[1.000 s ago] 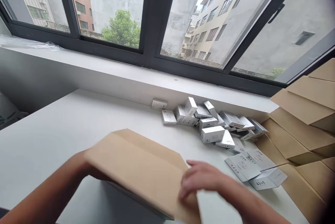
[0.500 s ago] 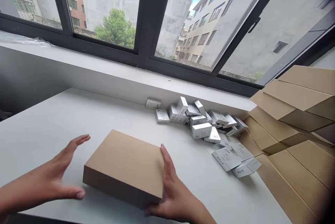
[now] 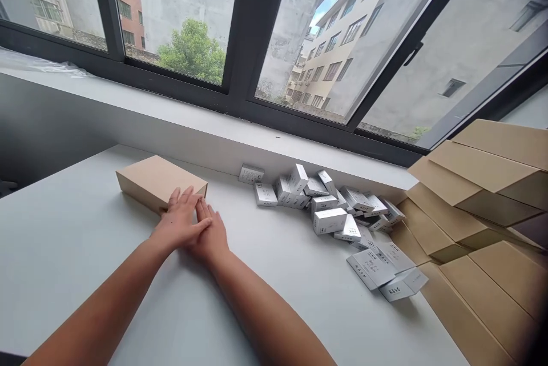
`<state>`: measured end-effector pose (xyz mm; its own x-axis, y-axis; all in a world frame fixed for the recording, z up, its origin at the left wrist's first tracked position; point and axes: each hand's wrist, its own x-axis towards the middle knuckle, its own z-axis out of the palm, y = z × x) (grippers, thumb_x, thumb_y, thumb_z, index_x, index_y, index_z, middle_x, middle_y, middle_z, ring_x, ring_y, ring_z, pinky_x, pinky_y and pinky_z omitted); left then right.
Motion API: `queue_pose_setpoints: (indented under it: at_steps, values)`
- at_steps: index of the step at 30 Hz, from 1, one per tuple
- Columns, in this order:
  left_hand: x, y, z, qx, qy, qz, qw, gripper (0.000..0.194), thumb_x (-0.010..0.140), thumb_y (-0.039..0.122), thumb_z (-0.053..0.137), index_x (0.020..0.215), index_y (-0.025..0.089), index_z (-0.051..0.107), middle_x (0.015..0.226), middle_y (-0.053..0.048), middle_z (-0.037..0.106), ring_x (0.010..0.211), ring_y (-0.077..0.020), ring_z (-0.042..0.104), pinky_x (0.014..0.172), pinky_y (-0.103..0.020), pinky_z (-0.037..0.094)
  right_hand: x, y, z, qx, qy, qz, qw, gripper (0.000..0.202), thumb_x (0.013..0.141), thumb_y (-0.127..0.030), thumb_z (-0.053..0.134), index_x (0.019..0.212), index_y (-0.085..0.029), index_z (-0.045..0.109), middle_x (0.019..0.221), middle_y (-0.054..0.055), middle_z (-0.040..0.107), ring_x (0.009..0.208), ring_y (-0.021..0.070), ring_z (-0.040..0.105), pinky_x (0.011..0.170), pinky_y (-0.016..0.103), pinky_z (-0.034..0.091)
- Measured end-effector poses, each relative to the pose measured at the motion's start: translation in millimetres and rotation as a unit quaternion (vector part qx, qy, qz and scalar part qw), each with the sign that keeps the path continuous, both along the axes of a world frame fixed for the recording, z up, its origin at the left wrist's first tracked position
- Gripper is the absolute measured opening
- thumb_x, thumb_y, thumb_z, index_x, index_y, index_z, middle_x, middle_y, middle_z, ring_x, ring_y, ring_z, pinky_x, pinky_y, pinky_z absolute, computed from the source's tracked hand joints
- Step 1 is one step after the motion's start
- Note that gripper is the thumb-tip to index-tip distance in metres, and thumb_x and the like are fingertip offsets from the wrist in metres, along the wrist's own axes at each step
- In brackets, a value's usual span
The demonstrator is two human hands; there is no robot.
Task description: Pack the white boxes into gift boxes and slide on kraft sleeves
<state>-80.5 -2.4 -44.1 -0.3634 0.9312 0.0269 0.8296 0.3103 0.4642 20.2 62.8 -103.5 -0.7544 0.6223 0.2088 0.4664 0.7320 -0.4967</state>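
While both hands reach forward over the table (image 3: pixel 308 274), a brown cardboard box (image 3: pixel 156 175) lies flat near its far left corner, close to the low wall (image 3: pixel 171 140) under the windowsill (image 3: pixel 205 119). The left hand (image 3: pixel 182 219) touches the box's near right part, its grip apart, fingers stretched out and clasping nothing. The right hand (image 3: pixel 209 237) lies against it, fingers pointing at the box's right end; with its thumb hidden, one cannot tell whether its grip is apart or together. Farther right, small silvery boxes (image 3: pixel 329 221) sit in a loose heap, with larger silvery cartons (image 3: pixel 372 269) at its near end. Brown boxes (image 3: pixel 492 166) are piled at the right edge.
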Motion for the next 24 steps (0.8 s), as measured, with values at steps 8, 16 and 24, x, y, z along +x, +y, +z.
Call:
queue_pose_setpoints:
  at_steps: [8,16,24]
  values:
    - [-6.8,41.5,-40.3,0.166,0.149,0.115,0.968,0.073,0.083,0.024,0.052,0.153,0.018,0.033,0.169,-0.016,0.013,0.156,-0.0359,-0.014,0.121,-0.069,-0.007,175.1,76.9,-9.6,-0.007,-0.041,-0.357,0.933,0.064,0.092,-0.044,0.046,0.138,0.000,0.050,0.152,0.030,0.042,0.146,0.0443,0.032,0.119,0.060,0.023]
    - [96.4,159.8,-59.4,0.060,-0.078,-0.038,0.994,0.102,0.084,0.054,0.059,0.156,0.011,0.001,0.164,-0.025,0.022,0.155,-0.0358,0.016,0.125,-0.049,0.020,200.1,99.3,-19.5,-0.032,-0.042,-0.442,0.896,0.070,0.088,-0.044,0.049,0.144,-0.003,0.041,0.153,0.024,0.040,0.147,0.0380,0.029,0.121,0.053,0.021]
    - [85.6,225.0,-67.3,0.121,-0.121,-0.064,0.983,0.140,0.049,0.057,0.089,0.156,0.017,0.010,0.154,-0.023,0.042,0.145,-0.0410,0.036,0.121,-0.049,0.025,202.3,110.0,-19.6,-0.054,-0.066,-0.386,0.919,0.066,0.090,-0.048,0.048,0.144,-0.009,0.046,0.158,0.016,0.038,0.152,0.0296,0.023,0.126,0.049,0.007]
